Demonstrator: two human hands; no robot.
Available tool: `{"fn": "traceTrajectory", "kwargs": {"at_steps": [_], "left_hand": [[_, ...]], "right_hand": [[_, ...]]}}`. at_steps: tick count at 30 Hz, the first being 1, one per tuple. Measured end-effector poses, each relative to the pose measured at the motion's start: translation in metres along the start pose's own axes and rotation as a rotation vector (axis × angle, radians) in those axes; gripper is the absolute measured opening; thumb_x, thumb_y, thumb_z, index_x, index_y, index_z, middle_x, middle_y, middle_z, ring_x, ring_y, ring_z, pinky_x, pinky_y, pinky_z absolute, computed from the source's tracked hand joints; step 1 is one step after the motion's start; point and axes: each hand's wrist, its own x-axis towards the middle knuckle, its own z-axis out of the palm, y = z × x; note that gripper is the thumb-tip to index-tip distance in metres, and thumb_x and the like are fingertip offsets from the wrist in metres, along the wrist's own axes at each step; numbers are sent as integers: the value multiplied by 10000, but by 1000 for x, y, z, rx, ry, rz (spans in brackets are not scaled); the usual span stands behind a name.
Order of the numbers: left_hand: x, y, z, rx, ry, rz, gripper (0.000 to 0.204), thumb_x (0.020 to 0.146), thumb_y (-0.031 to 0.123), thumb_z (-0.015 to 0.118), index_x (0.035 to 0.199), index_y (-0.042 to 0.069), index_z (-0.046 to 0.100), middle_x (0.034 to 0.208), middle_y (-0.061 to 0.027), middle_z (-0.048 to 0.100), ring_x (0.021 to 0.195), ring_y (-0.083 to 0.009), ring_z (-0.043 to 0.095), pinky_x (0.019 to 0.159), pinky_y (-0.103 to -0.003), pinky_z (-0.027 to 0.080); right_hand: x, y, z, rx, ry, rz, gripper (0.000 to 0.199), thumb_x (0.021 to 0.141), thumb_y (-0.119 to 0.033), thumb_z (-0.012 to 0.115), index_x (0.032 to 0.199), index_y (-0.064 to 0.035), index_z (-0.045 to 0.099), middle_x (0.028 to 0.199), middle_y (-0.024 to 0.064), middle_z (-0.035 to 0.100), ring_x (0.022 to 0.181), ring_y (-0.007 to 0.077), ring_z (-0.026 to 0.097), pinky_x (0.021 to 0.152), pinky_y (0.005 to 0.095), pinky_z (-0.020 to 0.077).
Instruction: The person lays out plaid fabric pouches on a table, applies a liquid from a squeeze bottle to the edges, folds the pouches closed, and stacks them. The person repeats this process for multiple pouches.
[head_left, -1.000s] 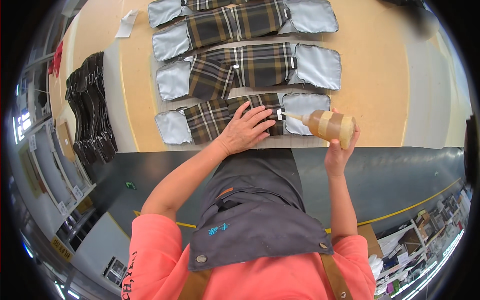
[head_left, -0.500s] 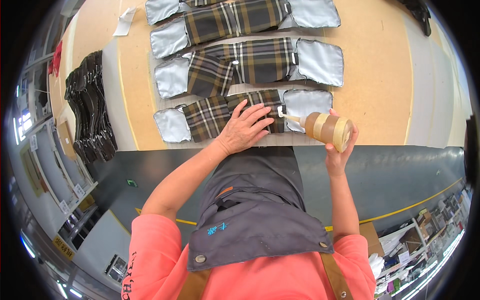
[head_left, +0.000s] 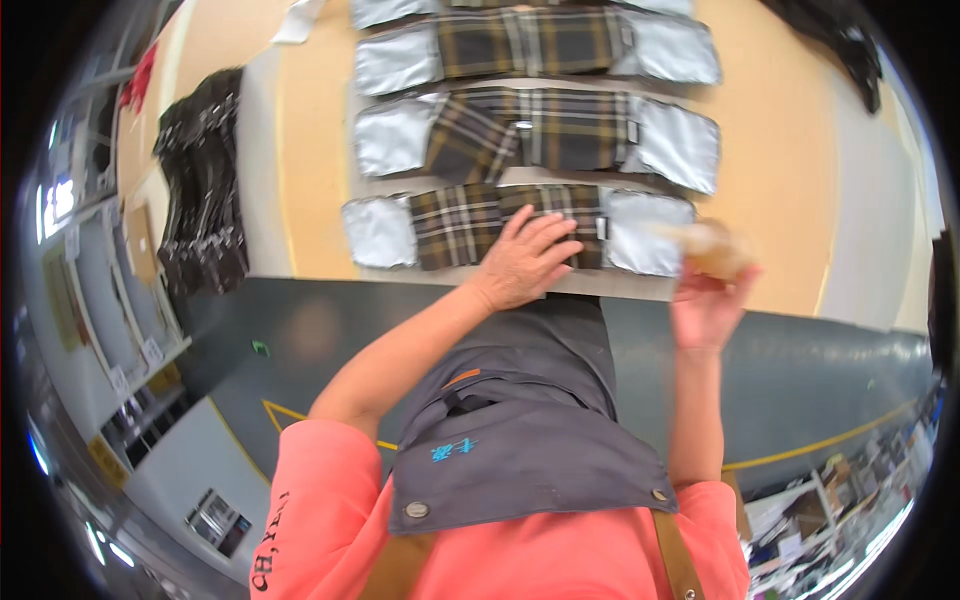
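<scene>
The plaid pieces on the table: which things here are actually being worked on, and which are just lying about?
In use:
- nearest plaid-and-silver fabric piece, pressed flat by the left hand
- brownish bottle, blurred, held in the right hand

Lying about:
- two more plaid pieces farther up the table
- stack of dark items at the left
- dark cloth at the top right

One head-worn fisheye camera looks steeply down the person's front, close over the grey apron (head_left: 520, 440). The wooden table (head_left: 780, 180) fills twelve o'clock, the grey floor (head_left: 300, 340) sits around nine, and shelving, probably, curves along the rim at eight.
</scene>
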Motion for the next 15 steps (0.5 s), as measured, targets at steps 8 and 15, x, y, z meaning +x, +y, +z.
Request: {"fn": "traceTrajectory", "kwargs": {"at_steps": [8,15], "left_hand": [[-80,-5,-34,72,471,-539,460,860,218,645,1284,97,512,1401,-160,396,1326,-369,354,1113,-550,196],[-74,-6,-16,57,451,-643,621,851,275,659,1382,76,406,1443,-269,301,1348,-448,282,1105,-527,243]], "right_hand": [[46,-71,64,156,-313,-238,765,727,-290,814,1301,33,423,1322,158,503,1254,348,471,931,388,567],[18,47,96,-480,-341,-196,706,840,-456,681,1362,-69,408,1346,139,498,1230,277,511,958,416,522]]}}
